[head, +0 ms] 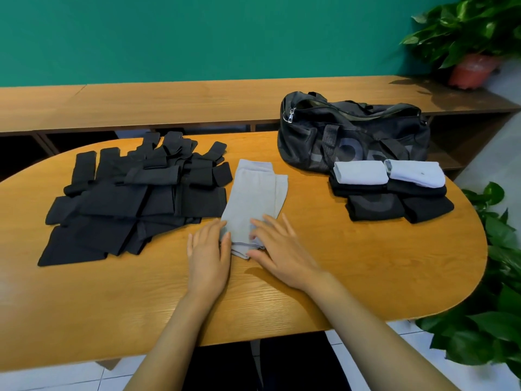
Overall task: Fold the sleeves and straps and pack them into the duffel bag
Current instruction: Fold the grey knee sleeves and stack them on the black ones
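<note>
A grey sleeve (253,193) lies flat on the oval wooden table (366,263), its near end between my hands. My left hand (208,255) rests flat beside that end, thumb touching the cloth. My right hand (279,249) lies over the sleeve's near right corner with fingers spread. To the left spreads a pile of black sleeves and straps (135,198). On the right sit folded pieces: two white rolls (389,172) on top of black folded ones (400,204). The black duffel bag (352,131) stands behind them, zipped along its top.
A long wooden bench (169,105) runs behind the table under a green wall. A potted plant (473,66) stands at the bench's right end. Leafy plants (496,306) crowd the table's right edge. White floor tiles show below the near edge.
</note>
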Demonstrator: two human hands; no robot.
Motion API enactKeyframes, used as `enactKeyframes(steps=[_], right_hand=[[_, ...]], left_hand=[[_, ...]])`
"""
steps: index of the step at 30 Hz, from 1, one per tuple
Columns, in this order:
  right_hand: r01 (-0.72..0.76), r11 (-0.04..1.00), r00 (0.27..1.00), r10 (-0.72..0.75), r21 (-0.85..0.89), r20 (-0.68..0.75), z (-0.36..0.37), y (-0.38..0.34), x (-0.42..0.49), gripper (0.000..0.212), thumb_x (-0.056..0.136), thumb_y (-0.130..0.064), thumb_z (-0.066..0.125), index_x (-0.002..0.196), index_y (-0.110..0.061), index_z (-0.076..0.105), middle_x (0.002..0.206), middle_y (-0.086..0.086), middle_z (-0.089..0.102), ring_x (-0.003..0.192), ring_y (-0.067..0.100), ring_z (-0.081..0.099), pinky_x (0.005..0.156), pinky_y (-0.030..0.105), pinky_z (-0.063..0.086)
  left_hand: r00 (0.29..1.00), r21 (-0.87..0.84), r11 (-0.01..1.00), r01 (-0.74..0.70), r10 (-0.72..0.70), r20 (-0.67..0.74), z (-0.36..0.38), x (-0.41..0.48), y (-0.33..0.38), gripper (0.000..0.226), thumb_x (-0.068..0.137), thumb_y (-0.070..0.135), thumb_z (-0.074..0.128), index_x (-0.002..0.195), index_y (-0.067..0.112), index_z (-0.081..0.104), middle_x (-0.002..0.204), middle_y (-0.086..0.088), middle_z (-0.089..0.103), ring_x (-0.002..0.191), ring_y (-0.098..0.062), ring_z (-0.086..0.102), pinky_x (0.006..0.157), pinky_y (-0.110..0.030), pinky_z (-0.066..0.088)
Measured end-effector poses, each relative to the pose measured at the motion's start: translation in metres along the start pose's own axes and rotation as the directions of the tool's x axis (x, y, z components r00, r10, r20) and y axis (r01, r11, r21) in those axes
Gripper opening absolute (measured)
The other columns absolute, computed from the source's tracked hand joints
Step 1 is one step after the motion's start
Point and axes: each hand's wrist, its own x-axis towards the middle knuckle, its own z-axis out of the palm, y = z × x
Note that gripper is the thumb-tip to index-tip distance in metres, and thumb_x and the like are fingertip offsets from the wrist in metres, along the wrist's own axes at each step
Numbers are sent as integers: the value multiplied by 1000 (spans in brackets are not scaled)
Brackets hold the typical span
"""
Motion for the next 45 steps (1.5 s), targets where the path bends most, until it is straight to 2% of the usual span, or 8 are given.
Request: enactKeyframes(steps=[3, 6, 15, 24, 30, 35, 39, 45], right_hand=[[52, 997, 998, -55, -58, -38, 11, -6, -5, 60, 97, -62, 17, 110, -23, 61, 150, 1, 46, 145, 25, 28, 121, 46, 12], [-11, 999, 998, 8, -53, -68, 12, -5, -10, 75, 97, -60, 4, 120, -24, 65, 145, 0, 52, 140, 24, 38, 119, 43, 18], [-167, 984, 946, 141, -65, -293, 8, 15, -29, 75, 103, -55, 10, 120, -12, 69, 126, 3, 67, 121, 15, 59, 114, 39, 29], [-294, 954, 884, 292, 53, -364, -2, 45, -56, 66, 99, -49, 21, 126, -9, 65, 131, 7, 63, 125, 17, 56, 117, 38, 24], [-176, 982, 917, 137, -71, -375, -1, 43, -57, 66, 104, -53, 17, 127, -13, 65, 132, 1, 63, 126, 14, 54, 116, 42, 30], [1, 994, 929, -41, -107, -368, -2, 44, -61, 51, 105, -46, 29, 128, -18, 64, 136, -5, 60, 132, 13, 48, 118, 45, 22], [73, 997, 922, -83, -40, -378, -2, 45, -63, 49, 106, -43, 30, 125, -18, 67, 134, -8, 60, 133, 9, 48, 118, 45, 24], [77, 997, 923, -66, 14, -378, -1, 45, -64, 40, 99, -46, 45, 116, -22, 72, 134, -8, 60, 130, 6, 49, 115, 44, 30]], left_hand=[[1000, -38, 999, -11, 10, -14, -1, 0, 0, 31, 102, 23, 46, 131, 15, 55, 131, 0, 57, 123, -18, 48, 110, -49, 32], [1000, -47, 999, -8, 8, -2, 0, 1, 0, 32, 103, 24, 44, 132, 16, 53, 129, 2, 58, 121, -16, 50, 109, -51, 34], [994, 64, 993, -98, 94, 64, 0, -1, 3, 42, 98, 31, 55, 138, 18, 48, 133, 4, 57, 125, -11, 48, 118, -47, 20], [844, 20, 925, -380, 338, 418, -6, -4, 8, 44, 107, 37, 25, 150, 37, 32, 155, 21, 29, 145, 6, 7, 122, -33, 4], [790, 109, 878, -466, 357, 499, -5, -4, 8, 46, 104, 46, 20, 147, 43, 35, 155, 22, 28, 148, -3, 6, 121, -39, -7], [818, 83, 864, -497, 434, 378, -9, -7, 11, 38, 104, 43, 33, 136, 41, 54, 162, 13, 13, 149, -6, -7, 119, -29, -8], [804, 34, 843, -536, 498, 323, -9, -8, 10, 35, 104, 38, 37, 128, 35, 62, 164, 11, 1, 151, -15, -8, 121, -37, -3], [808, -38, 869, -493, 473, 352, -5, -7, 6, 44, 104, 38, 28, 129, 24, 62, 152, 13, 39, 144, 1, 23, 120, -39, 14]])
